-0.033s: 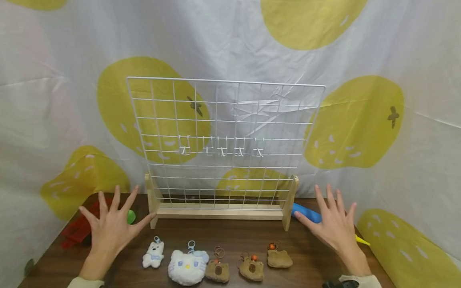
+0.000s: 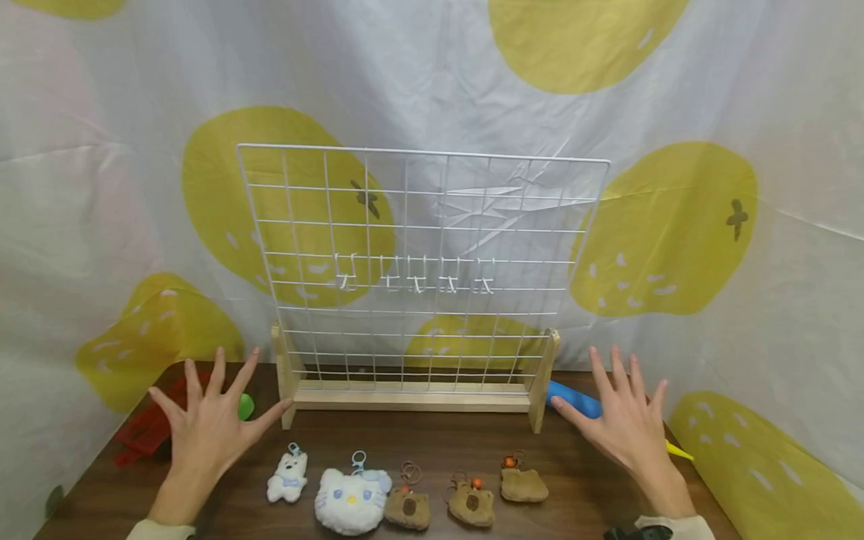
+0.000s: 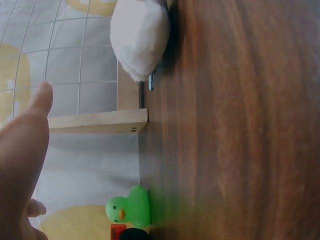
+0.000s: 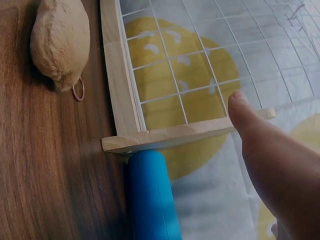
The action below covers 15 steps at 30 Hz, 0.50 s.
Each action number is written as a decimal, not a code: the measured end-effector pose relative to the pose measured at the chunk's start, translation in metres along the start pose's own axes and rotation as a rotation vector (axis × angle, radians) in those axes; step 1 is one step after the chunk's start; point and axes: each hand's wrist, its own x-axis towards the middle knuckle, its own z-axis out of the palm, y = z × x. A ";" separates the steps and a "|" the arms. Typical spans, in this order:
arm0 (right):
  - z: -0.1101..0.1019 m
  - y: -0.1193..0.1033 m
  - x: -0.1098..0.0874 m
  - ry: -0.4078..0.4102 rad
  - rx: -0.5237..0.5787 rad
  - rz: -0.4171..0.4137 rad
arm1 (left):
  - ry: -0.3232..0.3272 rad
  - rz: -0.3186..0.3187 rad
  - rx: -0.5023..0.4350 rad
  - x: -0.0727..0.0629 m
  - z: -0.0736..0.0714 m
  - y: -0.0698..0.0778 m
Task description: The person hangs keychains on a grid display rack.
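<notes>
Both hands are held out over the table with fingers spread, holding nothing. My left hand (image 2: 205, 442) is left of the wooden stand, near a green rubber duck (image 3: 129, 207). My right hand (image 2: 628, 435) is on the other side, beside a blue cylinder (image 4: 152, 197). Between them stands a white wire grid (image 2: 405, 224) on a wooden base (image 2: 412, 401), with several white hooks (image 2: 416, 283) in a row. In front lie plush keychains: a small white dog (image 2: 288, 478), a white cat head (image 2: 351, 504), and three brown ones (image 2: 408, 510) with orange balls.
Behind the left hand, a red plastic object (image 2: 145, 435) lies at the table's left side. A yellow pointed tip (image 2: 679, 451) shows past the right hand. A white cloth with yellow fruit prints (image 2: 675, 225) hangs behind and around the brown wooden table (image 2: 405, 435).
</notes>
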 end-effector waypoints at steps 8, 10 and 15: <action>0.002 -0.005 0.000 0.005 -0.015 -0.011 | -0.023 -0.019 0.005 -0.004 0.001 -0.002; 0.003 -0.005 -0.001 0.013 -0.014 -0.012 | -0.021 -0.017 0.004 -0.004 0.001 -0.002; 0.005 -0.006 -0.004 0.044 -0.007 -0.024 | -0.009 -0.012 0.008 -0.006 0.002 -0.001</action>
